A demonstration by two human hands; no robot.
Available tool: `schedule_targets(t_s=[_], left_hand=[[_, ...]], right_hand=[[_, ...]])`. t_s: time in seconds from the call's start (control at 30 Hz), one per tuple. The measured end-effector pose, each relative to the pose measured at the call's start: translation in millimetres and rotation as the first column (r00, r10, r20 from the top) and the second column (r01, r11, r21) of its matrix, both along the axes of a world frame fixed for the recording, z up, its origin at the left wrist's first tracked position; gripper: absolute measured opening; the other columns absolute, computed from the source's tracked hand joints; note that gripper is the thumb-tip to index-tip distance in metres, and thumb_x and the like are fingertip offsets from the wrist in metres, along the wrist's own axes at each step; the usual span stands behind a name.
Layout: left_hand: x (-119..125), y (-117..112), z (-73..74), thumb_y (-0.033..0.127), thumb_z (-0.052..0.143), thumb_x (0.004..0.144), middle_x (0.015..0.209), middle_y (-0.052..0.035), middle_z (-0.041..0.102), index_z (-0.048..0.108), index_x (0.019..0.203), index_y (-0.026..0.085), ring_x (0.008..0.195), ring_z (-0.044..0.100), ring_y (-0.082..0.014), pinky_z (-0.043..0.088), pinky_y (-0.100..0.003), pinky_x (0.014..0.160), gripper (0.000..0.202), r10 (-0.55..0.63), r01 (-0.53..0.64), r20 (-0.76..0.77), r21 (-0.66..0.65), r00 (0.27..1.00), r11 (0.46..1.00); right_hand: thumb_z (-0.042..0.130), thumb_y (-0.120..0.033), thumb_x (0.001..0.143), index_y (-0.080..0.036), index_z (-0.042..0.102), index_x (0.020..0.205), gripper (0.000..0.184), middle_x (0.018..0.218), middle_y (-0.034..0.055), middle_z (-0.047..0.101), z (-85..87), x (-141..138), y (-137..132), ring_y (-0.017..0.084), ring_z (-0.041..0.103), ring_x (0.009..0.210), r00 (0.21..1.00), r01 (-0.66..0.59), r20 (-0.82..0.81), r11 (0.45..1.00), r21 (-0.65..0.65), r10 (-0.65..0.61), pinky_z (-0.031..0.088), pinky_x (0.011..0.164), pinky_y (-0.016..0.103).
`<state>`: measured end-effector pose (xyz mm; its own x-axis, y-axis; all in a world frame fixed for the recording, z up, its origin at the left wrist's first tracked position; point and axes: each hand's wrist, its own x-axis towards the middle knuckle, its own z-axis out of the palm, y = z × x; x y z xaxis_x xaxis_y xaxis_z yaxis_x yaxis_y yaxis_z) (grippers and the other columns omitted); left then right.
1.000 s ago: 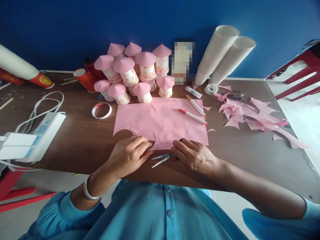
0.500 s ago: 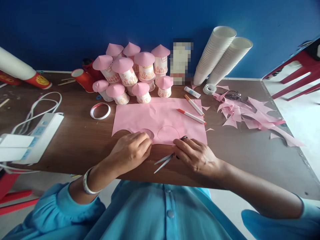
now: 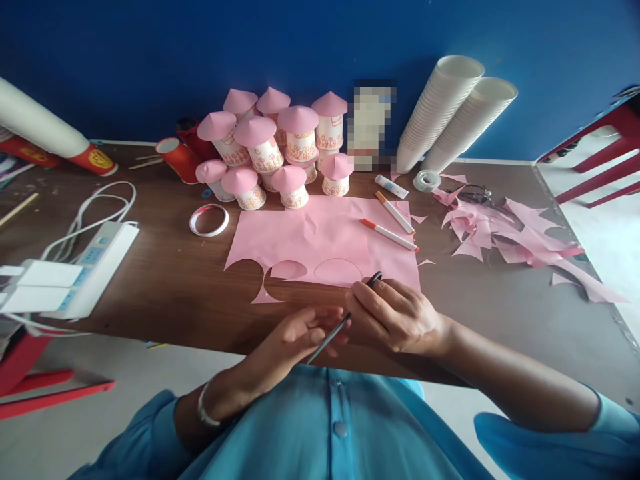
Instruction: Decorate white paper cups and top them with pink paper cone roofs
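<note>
My right hand [image 3: 395, 313] is closed around the scissors [image 3: 330, 339], a dark handle loop showing above the knuckles. The blades point down and left toward my body and look closed together. Beside the blades my left hand [image 3: 295, 337] is turned partly palm up, fingers stretched out and apart; whether it touches the metal I cannot tell. Just beyond both hands lies a pink paper sheet [image 3: 295, 233] with a curved cut-away at its lower left, a cut opening, and a drawn round outline near its front edge. Two markers [image 3: 390, 235] rest on its right side.
Several cone-roofed paper cups [image 3: 265, 150] stand behind the sheet. Stacked white cups [image 3: 440, 113] lean on the blue wall. Pink scraps [image 3: 520, 230] are at right. A tape ring [image 3: 209, 220], red cup [image 3: 177, 159], glue stick [image 3: 391, 187] and power strip [image 3: 97, 273] sit around.
My left hand has left the sheet's front edge, moving toward my body and opening beside the blades. The scissor blades, earlier spread, now look closed. The view has shifted slightly.
</note>
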<state>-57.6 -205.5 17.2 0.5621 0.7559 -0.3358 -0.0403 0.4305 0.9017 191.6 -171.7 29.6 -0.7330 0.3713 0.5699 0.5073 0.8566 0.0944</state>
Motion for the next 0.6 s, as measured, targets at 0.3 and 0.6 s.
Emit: schedule_targets(t_s=[0.3,0.6], left_hand=[[29,48,-6.5,0.073,0.046,0.096,0.115,-0.0166,0.077,0.069,0.111,0.014,0.115,0.072,-0.0332,0.060,-0.049,0.098,0.065,0.409,-0.208,0.256,-0.565,0.876,0.798],[31,46,-23.4,0.043,0.060,0.098,0.119,-0.0071,0.077,0.070,0.118,0.021,0.122,0.069,-0.0251,0.057,-0.042,0.106,0.032,0.438,-0.421,0.070,-0.172,0.896,0.890]], right_hand=[[0.062,-0.012,0.095,-0.022,0.073,0.100,0.015,0.098,0.0046,0.075,6.0,16,-13,0.016,0.066,0.074,0.989,-0.132,0.074,0.986,0.099,0.125,0.058,0.059,0.032],[0.070,-0.019,0.093,-0.022,0.063,0.122,0.030,0.114,0.0130,0.077,0.8,33,-29,0.022,0.075,0.090,0.974,0.005,-0.223,0.992,-0.129,-0.034,0.064,0.073,0.037]])
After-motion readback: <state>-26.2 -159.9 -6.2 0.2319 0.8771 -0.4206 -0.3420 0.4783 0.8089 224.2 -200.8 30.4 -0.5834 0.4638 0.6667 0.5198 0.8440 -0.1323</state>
